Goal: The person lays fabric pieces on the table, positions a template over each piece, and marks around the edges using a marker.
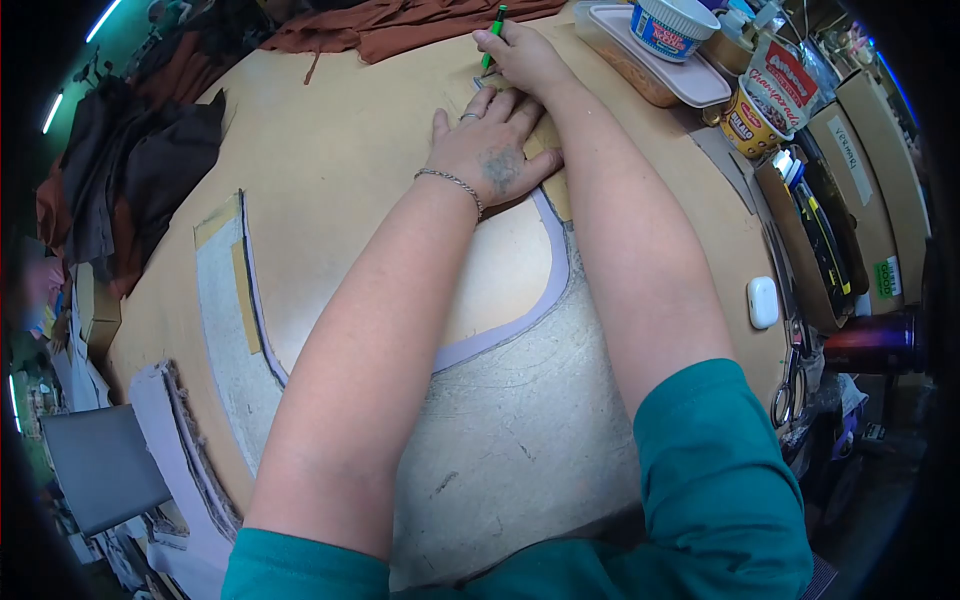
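My right hand (528,62) grips a green pen (494,38) near the far side of the table, its lower end down by the tip of a pattern piece. Just nearer to me, my left hand (492,150) lies flat with fingers spread, pressing on the upper end of that piece. The grey, U-shaped pattern piece (520,430) has brown tape along parts of its edges. A lavender strip (500,338) follows its inner curve, and part of it is hidden under my left hand and forearm.
Rust-brown cloth (430,25) lies along the far edge, with dark cloth (150,165) at left. On the right are a lidded container (650,60), food cups, a box of pens (815,225), a white earbud case (762,302) and scissors (790,385). Lavender pieces (180,430) lie lower left.
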Demonstrator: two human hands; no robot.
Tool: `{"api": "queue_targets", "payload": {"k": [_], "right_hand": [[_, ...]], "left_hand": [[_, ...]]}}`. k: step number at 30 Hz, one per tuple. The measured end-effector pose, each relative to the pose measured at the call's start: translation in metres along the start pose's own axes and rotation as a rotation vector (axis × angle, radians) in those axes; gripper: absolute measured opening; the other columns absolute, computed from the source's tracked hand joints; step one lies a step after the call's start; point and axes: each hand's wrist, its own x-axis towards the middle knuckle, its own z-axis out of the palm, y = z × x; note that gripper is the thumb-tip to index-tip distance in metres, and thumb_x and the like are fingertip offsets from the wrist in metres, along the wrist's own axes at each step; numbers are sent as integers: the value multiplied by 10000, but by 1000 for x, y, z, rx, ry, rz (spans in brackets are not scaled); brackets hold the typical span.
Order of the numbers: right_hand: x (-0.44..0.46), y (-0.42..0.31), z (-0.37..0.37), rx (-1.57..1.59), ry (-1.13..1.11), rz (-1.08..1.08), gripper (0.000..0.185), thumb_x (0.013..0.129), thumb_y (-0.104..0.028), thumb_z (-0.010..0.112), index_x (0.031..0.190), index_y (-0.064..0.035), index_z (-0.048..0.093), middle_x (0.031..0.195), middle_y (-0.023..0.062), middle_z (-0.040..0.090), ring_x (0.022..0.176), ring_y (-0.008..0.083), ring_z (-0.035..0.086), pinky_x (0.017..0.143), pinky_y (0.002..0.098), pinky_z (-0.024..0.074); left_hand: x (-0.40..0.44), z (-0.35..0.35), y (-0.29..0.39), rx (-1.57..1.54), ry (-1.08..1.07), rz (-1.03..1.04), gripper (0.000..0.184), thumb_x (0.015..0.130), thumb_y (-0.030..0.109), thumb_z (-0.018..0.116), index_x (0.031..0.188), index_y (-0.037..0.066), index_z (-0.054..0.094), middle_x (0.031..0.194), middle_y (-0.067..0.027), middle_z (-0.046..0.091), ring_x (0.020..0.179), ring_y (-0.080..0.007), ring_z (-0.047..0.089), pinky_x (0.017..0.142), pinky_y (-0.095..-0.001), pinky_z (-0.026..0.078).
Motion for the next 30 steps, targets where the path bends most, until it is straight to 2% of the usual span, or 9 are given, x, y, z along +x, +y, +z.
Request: {"api": "queue_targets", "payload": {"k": [1,4,7,10,13,16,19,22,30], "right_hand": [[-2,-3,-1,-8,-38,19,407,798,-377,469,943,-3,537,878,181,574,850,311,539,751,360,411],[1,11,-20,-294,114,-76,386,799,-358,490,909,8,541,804,136,597,682,225,575,638,329,450],[6,19,-30,-218,111,21,373,793,-350,485,872,8,555,813,156,592,734,257,575,676,343,438],[-4,-4,-3,-252,60,-134,366,792,-341,485,874,9,555,826,177,586,774,280,567,705,349,427],[1,9,-16,-253,90,-7,375,788,-338,490,910,14,535,839,196,577,797,306,553,720,367,419],[-9,31,-50,-409,417,-22,342,796,-286,505,907,37,518,793,170,582,713,267,573,656,371,439],[-18,43,-57,131,357,212,304,813,-256,503,901,35,524,765,110,588,664,171,574,601,319,451],[-19,50,-52,119,346,123,316,789,-301,512,825,9,556,739,167,595,744,269,583,656,349,443],[-110,7,-66,-82,141,-32,272,802,-287,505,842,-25,564,760,139,593,716,271,566,656,334,432]], "left_hand": [[0,0,0,-7,6,5,658,760,574,337,1293,204,231,1335,-32,227,1246,-214,168,935,-569,169],[0,2,-1,-16,-2,9,688,744,604,338,1292,201,236,1338,-34,224,1249,-219,160,934,-574,163],[1,-1,-1,-15,-8,-4,738,714,641,353,1293,198,236,1340,-35,224,1252,-223,153,935,-575,159],[-2,1,0,-52,29,12,803,668,685,376,1290,194,250,1342,-35,223,1253,-222,149,938,-570,156],[-1,0,0,-54,26,22,858,624,717,400,1283,181,273,1340,-47,226,1251,-227,155,937,-567,162],[-2,-3,0,-33,-20,-1,914,584,742,416,1276,160,287,1335,-70,230,1243,-234,173,931,-565,176],[-3,-7,2,-30,-44,-4,937,564,760,411,1275,163,290,1334,-66,233,1244,-229,171,931,-565,175],[-3,-7,2,-38,-40,-5,958,545,772,411,1276,165,289,1333,-64,236,1245,-222,171,934,-562,173],[-2,0,1,-3,-15,-25,953,539,761,434,1279,178,286,1344,-44,221,1253,-206,154,945,-551,161]]}}
